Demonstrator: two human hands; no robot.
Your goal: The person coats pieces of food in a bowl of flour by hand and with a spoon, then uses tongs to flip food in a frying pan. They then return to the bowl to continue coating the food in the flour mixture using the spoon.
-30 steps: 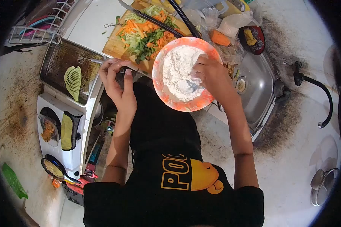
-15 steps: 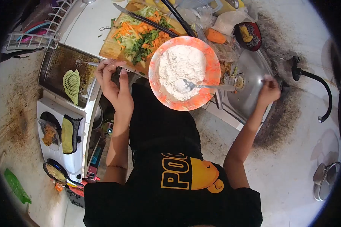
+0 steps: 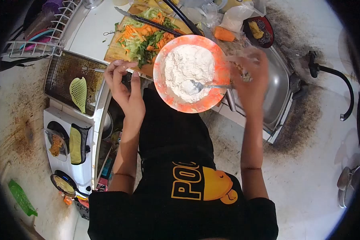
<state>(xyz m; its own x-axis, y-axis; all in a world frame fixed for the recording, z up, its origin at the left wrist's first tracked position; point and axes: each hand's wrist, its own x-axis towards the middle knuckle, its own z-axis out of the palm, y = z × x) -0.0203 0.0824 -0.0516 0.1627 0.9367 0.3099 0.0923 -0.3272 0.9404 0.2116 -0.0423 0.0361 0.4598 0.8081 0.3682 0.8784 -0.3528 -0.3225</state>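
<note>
A red-and-white bowl (image 3: 224, 76) holds a mound of white flour-like powder (image 3: 190, 66). A metal spoon (image 3: 212, 86) rests in the powder with its handle over the right rim. My left hand (image 3: 126, 94) hovers left of the bowl, thumb and bent fingers apart, near the edge of the counter and a whisk (image 3: 92, 69). Something dark shows behind its fingers; I cannot make out what. My right hand (image 3: 250, 80) is by the bowl's right rim, close to the spoon handle, its fingers smeared by motion.
Behind the bowl, cut vegetables (image 3: 148, 38) lie on a wooden board (image 3: 114, 50) with black-handled tongs (image 3: 152, 21). A sink (image 3: 274, 96) and black faucet (image 3: 332, 80) are right. Left are a green slotted turner (image 3: 78, 94) and a white stove (image 3: 80, 138).
My right hand has moved left from over the sink to the bowl's right side. My left hand stays nearly where it was.
</note>
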